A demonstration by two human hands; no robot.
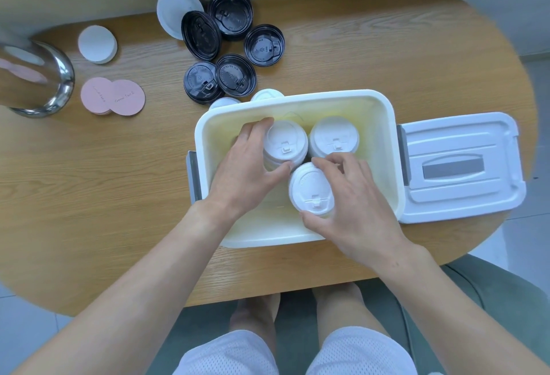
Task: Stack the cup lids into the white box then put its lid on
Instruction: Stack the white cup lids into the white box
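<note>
Looking down, I see an oval wooden table (89, 196) over pale floor tiles. The white box (384, 124) sits near the table's front edge, long axis left-right, opening upward; its lid (464, 196) lies just right. My left hand (247, 172) and right hand (354, 199) each grasp a stack of white cup lids (312, 187) inside. Black cup lids (235, 73) lie toward the back edge.

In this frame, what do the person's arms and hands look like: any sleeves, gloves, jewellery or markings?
Both forearms are bare up to the frame edge, with no sleeve in view. The left hand and right hand wear no gloves, and no rings, watch or bracelet show. No markings are visible. Below them, white mesh shorts cover the lap.
</note>
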